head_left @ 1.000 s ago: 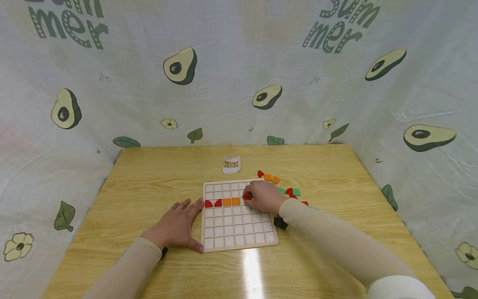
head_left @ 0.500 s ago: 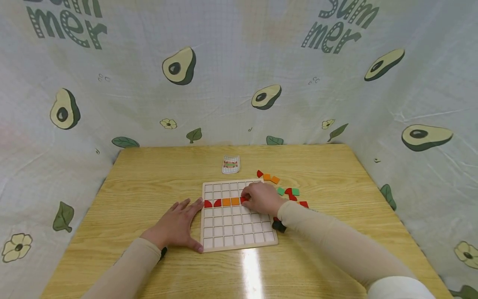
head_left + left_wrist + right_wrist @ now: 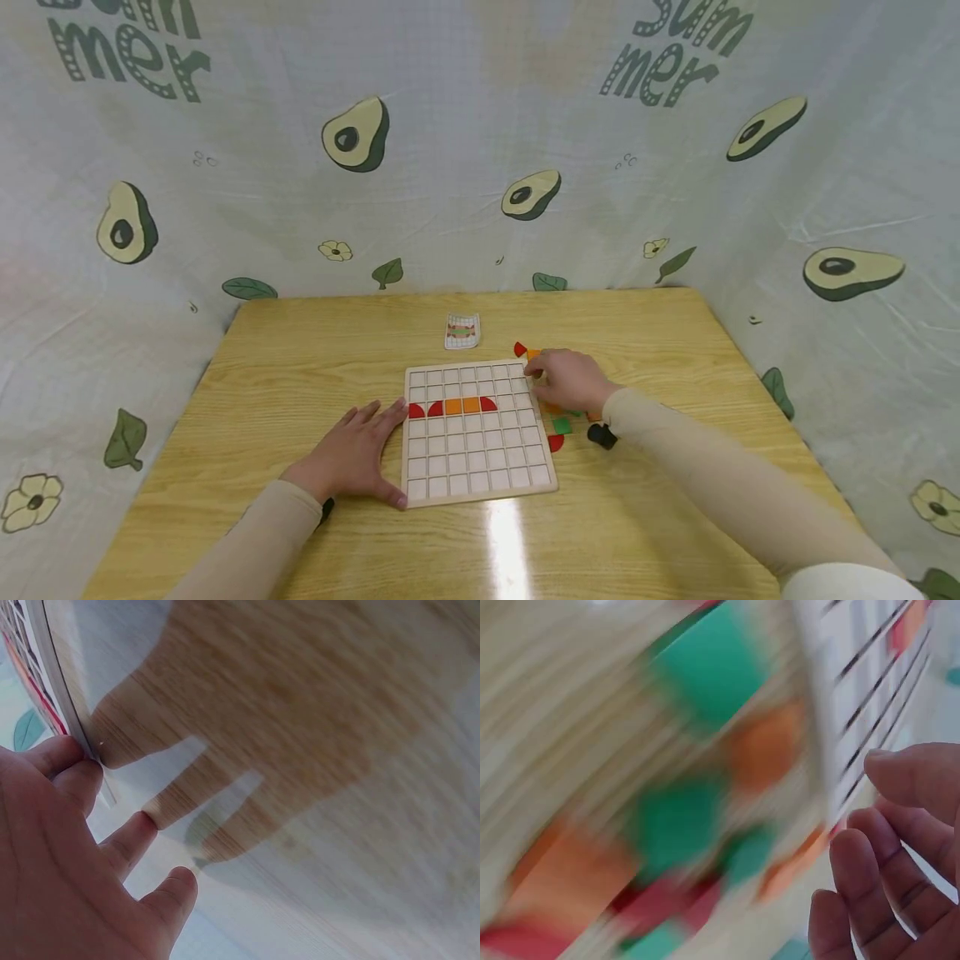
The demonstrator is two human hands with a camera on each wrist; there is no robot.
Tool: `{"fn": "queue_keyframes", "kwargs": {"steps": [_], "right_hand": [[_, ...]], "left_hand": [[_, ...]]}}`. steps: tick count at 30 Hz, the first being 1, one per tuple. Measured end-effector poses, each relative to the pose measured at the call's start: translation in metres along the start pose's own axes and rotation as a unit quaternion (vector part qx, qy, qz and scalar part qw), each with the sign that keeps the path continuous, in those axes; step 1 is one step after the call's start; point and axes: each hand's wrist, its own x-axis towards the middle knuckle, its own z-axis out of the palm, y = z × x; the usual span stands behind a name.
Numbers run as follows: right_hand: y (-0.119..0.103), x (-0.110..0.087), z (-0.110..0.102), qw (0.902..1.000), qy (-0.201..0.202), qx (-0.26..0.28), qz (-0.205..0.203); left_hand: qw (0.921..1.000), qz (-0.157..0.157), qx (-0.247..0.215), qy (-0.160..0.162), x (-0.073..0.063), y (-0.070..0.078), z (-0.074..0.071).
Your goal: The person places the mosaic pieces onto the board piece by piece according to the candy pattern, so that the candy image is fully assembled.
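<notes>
A wooden grid board point(image 3: 477, 460) lies flat on the table. In one of its rows sit red quarter-circle tiles and orange square tiles; the rightmost red quarter-circle tile point(image 3: 489, 404) lies beside an orange square tile point(image 3: 471, 405). My left hand point(image 3: 352, 454) is spread flat, its thumb and a fingertip touching the board's left edge. My right hand point(image 3: 572, 379) hovers at the board's right edge, above the loose tiles. The right wrist view shows its fingers point(image 3: 855, 859) loosely bent and thumb apart, nothing between them. That hand partly covers the loose tiles in the head view.
Loose tiles lie right of the board, among them a green square tile point(image 3: 562, 426) and a red quarter-circle tile point(image 3: 556, 442); several more blur in the right wrist view. A small pattern card point(image 3: 462, 332) lies behind the board. A printed curtain point(image 3: 442, 150) hangs beyond the table.
My right hand has let go of the red quarter-circle tile, which now rests in the row beside the orange ones, and moved right over the loose tiles. My left hand stays at the board's edge.
</notes>
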Motion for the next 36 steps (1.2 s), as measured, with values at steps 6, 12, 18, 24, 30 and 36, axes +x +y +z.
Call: {"fn": "queue_keyframes", "kwargs": {"steps": [6,12,18,24,30,36], "right_hand": [[0.053,-0.027,-0.010,0.9989,-0.020,-0.012,0.040],[0.076,-0.038,-0.007,0.9980,-0.030,-0.007,0.056],[0.077,-0.036,-0.002,0.9990,-0.021,-0.021,0.032],[0.079,-0.033,0.000,0.9991,-0.020,-0.037,0.007],[0.085,-0.033,0.000,0.9977,-0.019,-0.062,-0.018],[0.088,-0.032,0.000,0.9976,-0.020,-0.060,-0.029]], "left_hand": [[1.0000,0.005,-0.001,0.005,-0.001,0.000,0.000],[1.0000,0.007,-0.003,0.005,-0.001,0.001,-0.004],[1.0000,-0.001,-0.004,0.002,-0.001,0.001,-0.002],[1.0000,-0.002,-0.005,0.003,-0.001,0.001,0.002],[1.0000,0.001,0.000,0.008,-0.002,0.000,0.003],[1.0000,0.003,-0.001,0.009,-0.002,-0.002,0.004]]}}
